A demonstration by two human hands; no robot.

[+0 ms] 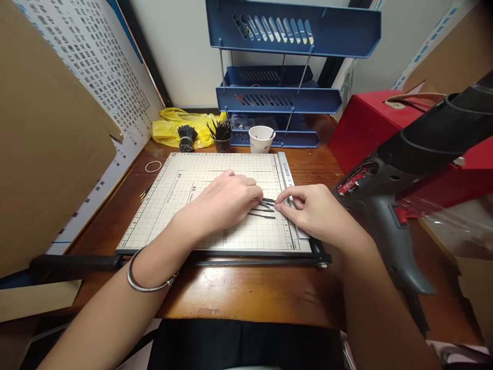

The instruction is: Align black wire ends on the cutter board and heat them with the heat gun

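Wires (pixel 268 209): a few black pieces, right of centre in the frame, over the gridded board (pixel 162 205). They run roughly left to right and fan slightly; the lowest ends on its own, clear of the right fingertips.

Left hand (pixel 231 198): centre of the frame, palm down over the board. Fingers are curled and closed on the left part of the wires; the exact contact is hidden beneath them. A metal bracelet (pixel 148 289) sits on this forearm.

Right hand (pixel 316 208): right of centre. Thumb and index finger are pinched together at the right ends of the wires, gripping some of them; how many cannot be told. The hand is above the board's right edge.

Surroundings: the board rests on a wooden table (pixel 231 298). Along its far edge, upper centre, stand a tied black bundle (pixel 187 139), a dark cup (pixel 223 146) of black pieces and a white cup (pixel 260 141). A yellow bag (pixel 165 128) lies behind the bundle. A blue rack (pixel 292 28) stands at the top. A ring (pixel 153 162) lies left of the board. A red box (pixel 358 123) and a grey gun (pixel 385 216) occupy the right.
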